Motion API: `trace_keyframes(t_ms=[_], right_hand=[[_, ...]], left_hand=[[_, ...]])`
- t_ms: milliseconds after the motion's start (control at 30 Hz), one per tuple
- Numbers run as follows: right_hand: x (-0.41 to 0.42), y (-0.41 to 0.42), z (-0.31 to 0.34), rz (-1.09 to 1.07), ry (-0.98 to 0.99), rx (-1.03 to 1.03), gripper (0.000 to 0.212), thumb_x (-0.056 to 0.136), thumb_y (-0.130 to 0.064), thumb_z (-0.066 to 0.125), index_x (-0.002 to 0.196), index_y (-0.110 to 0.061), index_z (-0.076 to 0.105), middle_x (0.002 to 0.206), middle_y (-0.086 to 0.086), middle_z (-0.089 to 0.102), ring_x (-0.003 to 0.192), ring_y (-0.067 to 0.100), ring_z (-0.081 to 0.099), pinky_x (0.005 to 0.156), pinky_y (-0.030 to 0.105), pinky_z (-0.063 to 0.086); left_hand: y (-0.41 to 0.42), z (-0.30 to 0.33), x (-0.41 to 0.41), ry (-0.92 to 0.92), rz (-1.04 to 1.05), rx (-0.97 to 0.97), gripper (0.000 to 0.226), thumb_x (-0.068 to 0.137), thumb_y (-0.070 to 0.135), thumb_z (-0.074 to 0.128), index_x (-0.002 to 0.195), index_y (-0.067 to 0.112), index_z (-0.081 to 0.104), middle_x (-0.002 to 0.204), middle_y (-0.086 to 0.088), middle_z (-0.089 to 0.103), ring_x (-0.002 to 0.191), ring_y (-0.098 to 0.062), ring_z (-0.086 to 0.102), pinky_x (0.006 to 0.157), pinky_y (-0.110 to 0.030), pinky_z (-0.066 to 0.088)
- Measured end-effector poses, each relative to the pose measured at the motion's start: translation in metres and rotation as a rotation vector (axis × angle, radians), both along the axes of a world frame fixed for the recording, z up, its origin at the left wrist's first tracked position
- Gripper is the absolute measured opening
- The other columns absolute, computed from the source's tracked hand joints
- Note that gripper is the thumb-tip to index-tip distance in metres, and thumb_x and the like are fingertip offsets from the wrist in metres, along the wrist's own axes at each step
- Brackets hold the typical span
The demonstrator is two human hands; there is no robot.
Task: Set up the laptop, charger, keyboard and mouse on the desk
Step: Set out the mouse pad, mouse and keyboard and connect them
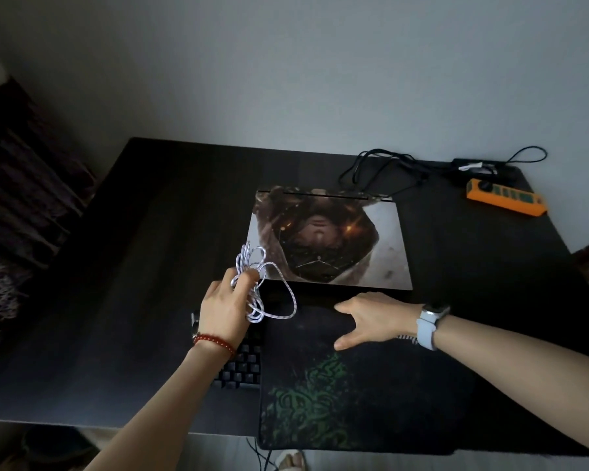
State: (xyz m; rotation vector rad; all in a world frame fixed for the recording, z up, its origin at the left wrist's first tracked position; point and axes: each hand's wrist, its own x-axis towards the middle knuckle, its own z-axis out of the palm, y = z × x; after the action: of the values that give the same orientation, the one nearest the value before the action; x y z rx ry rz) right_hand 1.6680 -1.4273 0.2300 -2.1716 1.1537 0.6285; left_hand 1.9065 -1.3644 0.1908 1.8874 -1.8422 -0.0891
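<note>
A closed laptop (330, 243) with a printed picture on its lid lies flat in the middle of the dark desk (143, 253). My left hand (223, 309) holds a bundle of white braided cable (255, 283) just left of the laptop's front corner. A black keyboard (240, 367) lies under that hand, mostly hidden beneath a black mouse pad (354, 396) with a green pattern. My right hand (374, 317) rests on the pad's far edge, fingers gripping it. A black charger brick (470, 163) with its looped black cord (381, 164) sits behind the laptop. No mouse is visible.
An orange power strip (505, 197) lies at the back right of the desk, next to the charger. The desk stands against a pale wall. Dark fabric fills the far left. A black cable hangs below the front edge.
</note>
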Motion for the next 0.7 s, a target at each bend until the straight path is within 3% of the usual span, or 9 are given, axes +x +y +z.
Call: trace_keyframes(t_ms=[200,233,333,400,533,700], right_hand=[[0.0,-0.014,-0.013,0.097,0.02,-0.053,0.075,0.085,-0.054,0.055,0.142,-0.011,0.033,0.107,0.009,0.06,0.098,0.023,0.055,0.064,0.024,0.035],[0.001,-0.018,-0.016,0.098,0.025,-0.04,0.074,0.086,-0.054,0.055,0.142,-0.011,0.033,0.111,0.009,0.06,0.101,0.024,0.055,0.064,0.024,0.036],[-0.002,-0.028,-0.028,0.096,0.03,0.007,0.069,0.087,-0.052,0.053,0.141,-0.013,0.035,0.135,0.008,0.051,0.12,0.025,0.049,0.086,0.029,0.04],[-0.005,-0.033,-0.037,0.088,0.039,0.022,0.067,0.088,-0.051,0.053,0.142,-0.015,0.034,0.137,0.008,0.049,0.121,0.027,0.049,0.093,0.033,0.043],[-0.004,-0.038,-0.051,0.076,0.038,-0.011,0.061,0.09,-0.049,0.051,0.14,-0.016,0.037,0.126,0.008,0.055,0.11,0.027,0.053,0.076,0.029,0.038],[-0.003,-0.041,-0.058,0.126,0.02,-0.051,0.055,0.089,-0.048,0.052,0.132,-0.014,0.045,0.125,0.006,0.051,0.111,0.027,0.053,0.083,0.035,0.045]], left_hand=[[-0.007,-0.015,-0.009,0.005,0.002,0.037,0.067,0.052,-0.021,0.061,0.101,0.02,0.041,0.078,-0.013,0.055,0.055,-0.033,0.049,0.052,-0.03,0.036],[-0.008,-0.018,-0.009,0.004,0.001,0.044,0.068,0.052,-0.021,0.061,0.101,0.021,0.041,0.079,-0.013,0.055,0.055,-0.033,0.049,0.052,-0.031,0.037],[-0.013,-0.025,-0.01,0.008,-0.004,0.063,0.068,0.054,-0.022,0.059,0.102,0.022,0.04,0.081,-0.014,0.055,0.057,-0.034,0.05,0.053,-0.037,0.043],[-0.017,-0.028,-0.011,0.006,0.004,0.063,0.069,0.052,-0.023,0.058,0.102,0.022,0.041,0.079,-0.013,0.054,0.057,-0.033,0.049,0.052,-0.035,0.042],[-0.027,-0.026,-0.007,0.024,0.022,0.019,0.068,0.053,-0.026,0.055,0.101,0.019,0.041,0.08,-0.017,0.055,0.058,-0.032,0.047,0.056,-0.032,0.033],[-0.041,-0.023,0.005,0.06,0.035,0.018,0.065,0.06,-0.025,0.054,0.103,0.02,0.038,0.092,-0.021,0.057,0.065,-0.036,0.05,0.058,-0.033,0.038]])
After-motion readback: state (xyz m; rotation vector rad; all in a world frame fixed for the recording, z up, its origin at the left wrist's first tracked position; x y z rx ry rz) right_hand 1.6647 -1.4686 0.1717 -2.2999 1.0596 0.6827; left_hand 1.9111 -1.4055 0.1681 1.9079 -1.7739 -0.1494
